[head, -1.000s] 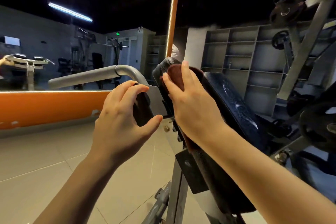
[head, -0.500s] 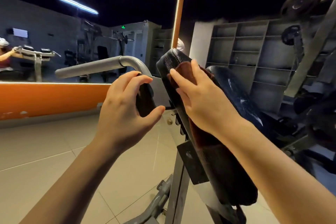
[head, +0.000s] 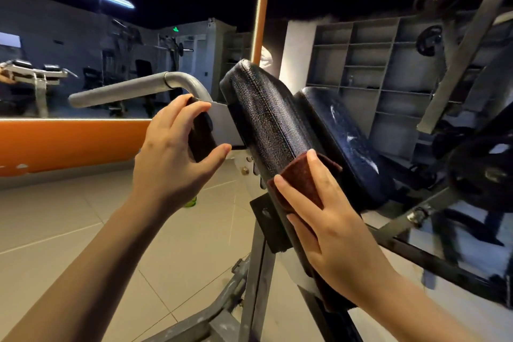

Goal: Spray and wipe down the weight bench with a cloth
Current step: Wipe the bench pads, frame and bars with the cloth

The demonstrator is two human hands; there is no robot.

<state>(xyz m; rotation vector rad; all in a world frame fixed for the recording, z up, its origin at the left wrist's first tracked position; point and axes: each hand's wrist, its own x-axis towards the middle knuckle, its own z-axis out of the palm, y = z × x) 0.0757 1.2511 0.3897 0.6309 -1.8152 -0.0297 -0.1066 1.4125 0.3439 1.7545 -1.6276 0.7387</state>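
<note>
Flatly, right hand (head: 330, 219) fingers together press fuzzy maroon cloth (head: 302, 178) — cracked black pad (head: 266, 119).

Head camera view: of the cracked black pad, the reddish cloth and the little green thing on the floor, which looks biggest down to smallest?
1. Cracked black pad.
2. Reddish cloth, partly hidden under the right hand.
3. Green thing, mostly hidden and farther off, so unsure.

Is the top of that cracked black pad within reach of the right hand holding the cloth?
Probably yes. The right hand presses the cloth on the pad lower down, and nothing lies on the pad's face between cloth and top.
</note>
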